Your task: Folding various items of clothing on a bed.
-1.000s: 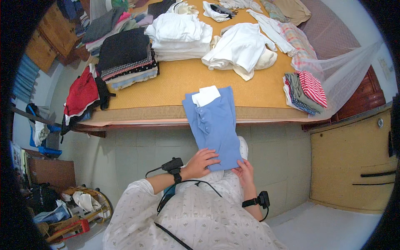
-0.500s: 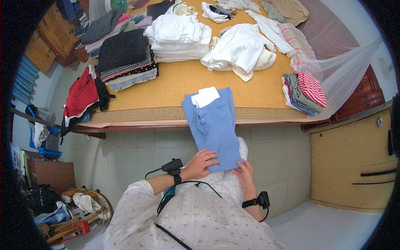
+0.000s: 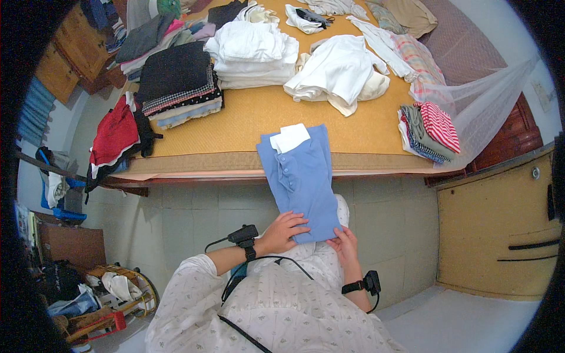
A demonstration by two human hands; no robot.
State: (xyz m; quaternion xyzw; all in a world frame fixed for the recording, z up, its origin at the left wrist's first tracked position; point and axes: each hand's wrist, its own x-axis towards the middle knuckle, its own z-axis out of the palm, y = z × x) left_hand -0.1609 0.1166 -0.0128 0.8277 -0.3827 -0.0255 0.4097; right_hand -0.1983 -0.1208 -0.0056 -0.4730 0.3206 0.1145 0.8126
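Underside of blue garment (image 3: 312,197) hidden

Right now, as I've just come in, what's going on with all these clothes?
A person has a blue garment stretched from the bed toward their lap. Their left hand lies on its near left edge; their right hand holds the near right corner. Beyond it on the bed sit a dark-topped stack, a white stack and, far right, a smaller pile with red-and-white stripes.

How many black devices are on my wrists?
2: the left wrist device, strapped behind the left hand, and the right wrist device, behind the right hand. Both hands touch the blue garment. None seems hidden.
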